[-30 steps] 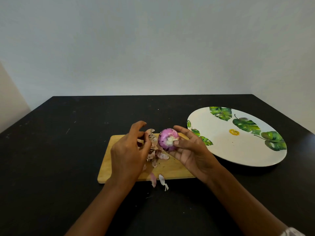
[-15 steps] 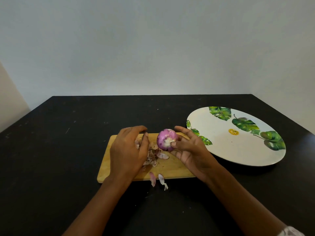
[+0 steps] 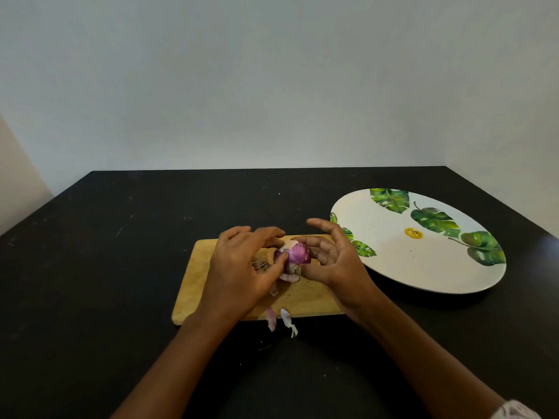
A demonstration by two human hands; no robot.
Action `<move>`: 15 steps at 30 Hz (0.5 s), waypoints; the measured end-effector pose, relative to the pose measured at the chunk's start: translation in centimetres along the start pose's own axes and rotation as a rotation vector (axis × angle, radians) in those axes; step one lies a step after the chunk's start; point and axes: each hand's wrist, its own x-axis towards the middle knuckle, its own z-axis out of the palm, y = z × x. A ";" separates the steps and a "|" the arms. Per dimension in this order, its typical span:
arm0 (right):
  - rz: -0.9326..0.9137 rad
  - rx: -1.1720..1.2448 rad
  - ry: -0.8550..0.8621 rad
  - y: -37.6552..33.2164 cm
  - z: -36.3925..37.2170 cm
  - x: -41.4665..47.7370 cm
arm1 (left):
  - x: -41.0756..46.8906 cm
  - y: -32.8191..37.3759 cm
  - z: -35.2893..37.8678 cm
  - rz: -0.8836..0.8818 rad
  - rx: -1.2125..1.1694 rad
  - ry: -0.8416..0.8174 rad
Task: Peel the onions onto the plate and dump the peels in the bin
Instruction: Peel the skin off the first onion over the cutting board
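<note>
Onion (image 3: 295, 252) is hovering just above the board (image 3: 196, 285), with both hands clamping it: the right hand (image 3: 329, 261) is cradling its side and the left hand (image 3: 239, 270) is pinching its skin. It is probably light, firm and slick where bare, so pinching a loose papery edge looks best.

half-peeled purple onion (image 3: 298, 252) over loose peels (image 3: 271, 318), leaf-patterned plate (image 3: 393, 261) at right
</note>
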 end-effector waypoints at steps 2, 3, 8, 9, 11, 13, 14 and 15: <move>-0.015 -0.011 -0.007 0.1 -0.1 0.0 | -0.1 -0.2 0.1 0.029 -0.013 0.022; -0.020 -0.008 -0.011 0.1 -0.1 0.0 | -0.1 -0.5 0.1 0.031 -0.028 0.025; -0.026 0.012 -0.026 0.2 -0.2 0.2 | 0.2 -0.6 -0.2 0.101 -0.002 0.027; -0.029 0.010 -0.028 0.3 -0.2 0.1 | 0.2 -0.4 -0.2 0.120 0.013 0.034; -0.036 0.010 -0.032 0.3 -0.2 0.2 | 0.1 -0.4 -0.3 0.131 0.036 0.046; -0.035 0.019 -0.036 0.4 -0.3 0.2 | 0.0 -0.5 -0.3 0.114 0.027 0.035; -0.034 0.022 -0.039 0.4 -0.3 0.2 | 0.0 -0.5 -0.3 0.106 0.024 0.028; -0.033 0.023 -0.041 0.4 -0.3 0.2 | -0.1 -0.7 -0.2 0.101 0.024 0.023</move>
